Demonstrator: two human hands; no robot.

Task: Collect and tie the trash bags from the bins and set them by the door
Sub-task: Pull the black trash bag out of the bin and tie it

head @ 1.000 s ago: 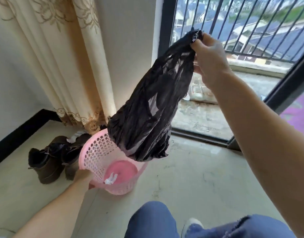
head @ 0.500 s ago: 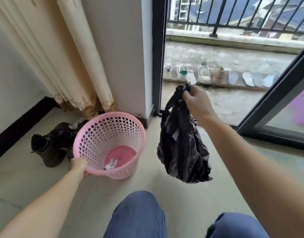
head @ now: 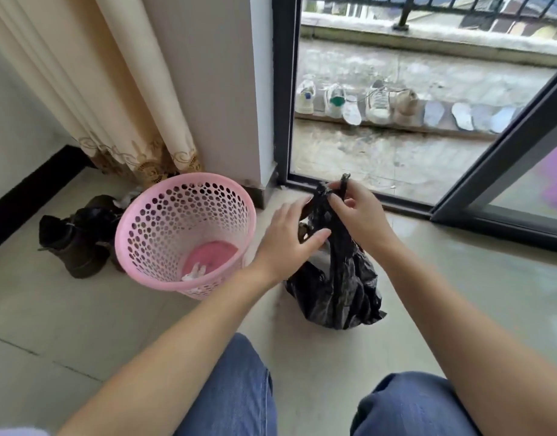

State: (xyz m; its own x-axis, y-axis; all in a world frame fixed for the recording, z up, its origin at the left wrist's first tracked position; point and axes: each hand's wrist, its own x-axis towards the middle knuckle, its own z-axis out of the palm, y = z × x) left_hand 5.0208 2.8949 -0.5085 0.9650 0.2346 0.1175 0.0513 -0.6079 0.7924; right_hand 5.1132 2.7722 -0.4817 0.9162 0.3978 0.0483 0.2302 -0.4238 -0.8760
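Observation:
A black trash bag [head: 340, 291] rests on the tiled floor just right of a pink perforated bin [head: 182, 228]. My right hand [head: 357, 212] pinches the bag's gathered top and handles, holding them up. Stretched toward the upper left side of the bag, my left hand [head: 288, 237] has its fingers straight and its fingertips at the plastic. The bin stands upright with no liner, and a scrap of white paper lies on its pink bottom.
Dark boots [head: 72, 240] lie left of the bin, below a beige curtain [head: 113, 89]. Behind the bag an open sliding door [head: 503, 171] leads to a balcony where shoes and insoles [head: 377, 105] line a ledge. My knees in blue jeans [head: 239, 391] fill the bottom.
My right hand lowered the bag from the air onto the floor right of the bin. My left hand let go of the bin's rim and reached across to the bag.

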